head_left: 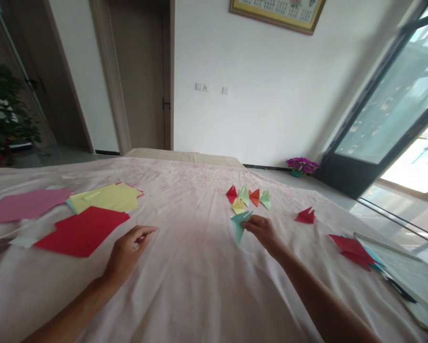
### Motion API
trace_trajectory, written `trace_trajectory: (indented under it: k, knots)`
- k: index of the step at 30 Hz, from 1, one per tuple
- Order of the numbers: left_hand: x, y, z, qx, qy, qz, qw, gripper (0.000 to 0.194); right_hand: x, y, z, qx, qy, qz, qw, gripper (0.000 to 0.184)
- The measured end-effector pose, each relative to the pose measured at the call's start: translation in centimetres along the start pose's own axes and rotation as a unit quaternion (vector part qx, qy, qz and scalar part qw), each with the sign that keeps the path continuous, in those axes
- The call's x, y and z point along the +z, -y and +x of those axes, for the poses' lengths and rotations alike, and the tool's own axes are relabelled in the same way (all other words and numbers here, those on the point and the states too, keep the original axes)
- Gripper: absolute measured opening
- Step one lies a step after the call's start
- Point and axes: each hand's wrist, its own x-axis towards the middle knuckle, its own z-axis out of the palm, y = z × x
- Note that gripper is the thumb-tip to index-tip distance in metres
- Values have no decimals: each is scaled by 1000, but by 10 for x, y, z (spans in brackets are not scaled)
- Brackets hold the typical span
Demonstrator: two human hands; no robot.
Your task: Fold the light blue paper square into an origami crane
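My right hand (262,230) pinches a light blue folded paper piece (239,226) by its right side, held just above the cloth. Close beyond it stand several similar origami pieces: a yellow one (238,206), a red one (231,194), an orange one (254,196) and two pale green ones (265,199). My left hand (131,242) is over the cloth with its fingers curled together, and nothing shows in them. Nearest to it are red paper sheets (83,232), just to the left.
Yellow sheets (107,198) and pink sheets (26,206) lie at the left on the patterned cloth (192,286). Toward the right are a red folded piece (306,216), more red folded paper (353,251), and a dark-handled tool (400,288) beside a pale tray-like object (403,264).
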Motion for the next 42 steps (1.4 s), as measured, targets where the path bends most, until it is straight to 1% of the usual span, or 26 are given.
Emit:
trace_trajectory:
  k: [1, 3, 4, 5, 7, 9, 11, 13, 16, 20, 22, 26, 30, 32, 34, 37, 42]
  knots:
    - [6, -19, -2, -32, -5, -50, 998, 22, 15, 10, -5, -11, 25, 22, 999, 28]
    - [17, -51, -6, -69, 23, -156, 985, 21, 47, 29, -14, -26, 72, 63, 995, 29]
    - [22, -62, -8, -74, 34, -197, 977, 21, 62, 37, -17, -31, 95, 80, 992, 30]
    - [25, -69, -10, -67, 34, -228, 971, 20, 76, 46, -20, -34, 114, 96, 988, 29]
    - [26, -75, -15, -48, 23, -267, 962, 21, 100, 60, -25, -37, 149, 121, 981, 29]
    - [23, -72, -18, -41, 10, -285, 958, 21, 118, 73, -29, -30, 186, 155, 970, 29]
    - [18, -67, -20, -44, 5, -292, 955, 19, 131, 83, -32, -20, 216, 189, 958, 29]
    - [15, -63, -20, -52, 7, -290, 956, 17, 140, 91, -34, -15, 230, 208, 951, 30]
    - [14, -59, -17, -70, 2, -279, 958, 15, 150, 96, -35, -10, 230, 217, 949, 32]
    - [16, -55, -14, -109, -4, -277, 955, 11, 158, 95, -36, -4, 213, 226, 950, 31]
    - [16, -53, -13, -107, -2, -265, 958, 10, 160, 94, -37, -4, 202, 233, 951, 31]
    - [13, -51, -12, -37, -7, -186, 982, 7, 161, 96, -40, -19, 181, 232, 956, 30]
    - [10, -53, -13, 15, 6, -99, 995, 7, 159, 99, -43, -51, 162, 164, 972, 31]
    - [9, -54, -13, 40, 11, -72, 997, 8, 158, 100, -43, -75, 145, 120, 979, 32]
    - [7, -56, -13, 65, 15, -57, 996, 10, 158, 100, -43, -96, 129, 98, 982, 32]
    - [6, -57, -13, 87, 14, -41, 995, 10, 160, 100, -43, -107, 118, 105, 982, 33]
    - [5, -56, -14, 126, 36, -2, 991, 9, 161, 101, -46, -106, 129, 130, 977, 30]
